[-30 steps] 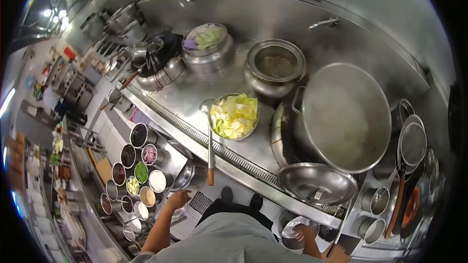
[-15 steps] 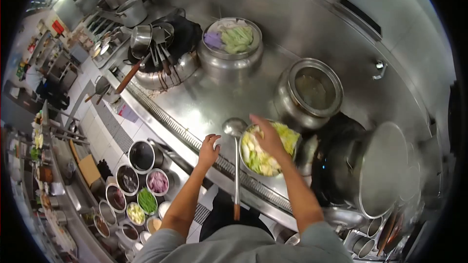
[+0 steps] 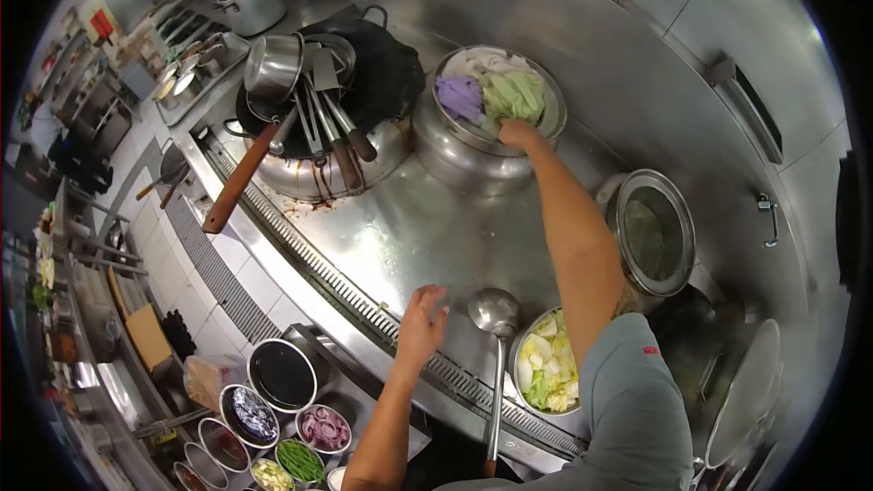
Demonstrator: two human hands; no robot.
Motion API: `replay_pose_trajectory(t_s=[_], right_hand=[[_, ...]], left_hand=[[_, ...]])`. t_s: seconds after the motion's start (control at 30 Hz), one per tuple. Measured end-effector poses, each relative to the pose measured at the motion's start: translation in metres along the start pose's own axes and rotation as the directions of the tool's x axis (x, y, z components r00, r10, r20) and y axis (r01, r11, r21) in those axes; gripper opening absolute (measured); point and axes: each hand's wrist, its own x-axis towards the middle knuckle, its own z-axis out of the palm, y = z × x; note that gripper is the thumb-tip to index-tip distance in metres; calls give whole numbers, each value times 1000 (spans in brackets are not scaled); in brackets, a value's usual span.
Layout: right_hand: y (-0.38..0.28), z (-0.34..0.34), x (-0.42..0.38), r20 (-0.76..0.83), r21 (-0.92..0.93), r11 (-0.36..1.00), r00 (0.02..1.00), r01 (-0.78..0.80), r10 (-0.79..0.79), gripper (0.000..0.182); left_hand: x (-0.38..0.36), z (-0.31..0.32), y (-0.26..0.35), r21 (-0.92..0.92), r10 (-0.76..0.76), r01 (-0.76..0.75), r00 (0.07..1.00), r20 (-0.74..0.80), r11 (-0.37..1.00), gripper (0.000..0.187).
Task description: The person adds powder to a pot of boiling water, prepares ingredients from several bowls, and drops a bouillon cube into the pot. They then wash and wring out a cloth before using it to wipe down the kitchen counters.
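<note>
- On the steel desk (image 3: 400, 227), near its back edge, a wide pot (image 3: 473, 150) is seen with a lid carrying cloths: a purple cloth (image 3: 459, 95), a green cloth (image 3: 514, 93) and a white cloth (image 3: 486, 62).
- The right hand (image 3: 518, 134) is stretched far out to that lid; its fingers are curled at the near edge of the green cloth and touch it, but whether the cloth is actually gripped cannot be told.
- The left hand (image 3: 424, 323) is laid near the desk's front edge, fingers spread and open, nothing held; it rests just beside the drain grate (image 3: 364, 305) that runs along that edge.
- A ladle (image 3: 494, 345) is laid just right of the left hand, bowl up on the desk, handle pointing over the front edge.
- A bowl of cabbage (image 3: 548, 373) is set beside the ladle, touching or nearly touching its bowl, and is partly hidden by the right sleeve (image 3: 627, 409).
- Toward the desk's right edge, an open pot (image 3: 653, 232) with liquid inside is seen, well apart from both hands.
- At the back left of the desk, a wok (image 3: 327, 141) is filled with ladles and a small pan (image 3: 273, 64); one wooden handle (image 3: 241, 177) sticks out toward the front.
- Below the front edge, round tubs (image 3: 282, 373) of ingredients are lined up, among them sliced onion (image 3: 325, 427) and green beans (image 3: 298, 459).
</note>
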Motion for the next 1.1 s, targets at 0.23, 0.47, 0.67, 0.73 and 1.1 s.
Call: replay_pose_trajectory(t_s=[0.23, 0.47, 0.67, 0.73, 1.1], right_hand=[[-47, -82, -69, -530, 73, 988, 845, 133, -74, 21], [-89, -203, -167, -593, 638, 615, 805, 464, 8, 21], [-74, -115, -182, -659, 722, 297, 752, 625, 20, 41], [-77, -77, -186, -607, 691, 466, 794, 553, -42, 46], [-160, 64, -251, -473, 759, 588, 858, 281, 200, 30]], left_hand=[[135, -41, 73, 141, 378, -364, 922, -88, 921, 38], [278, -20, 224, 240, 528, -496, 844, -93, 835, 45], [221, -51, 309, 307, 556, -492, 813, -173, 814, 28], [195, -70, 319, 219, 454, -414, 871, -185, 883, 29], [104, -25, 55, -700, -569, 707, 618, 543, 99, 70]])
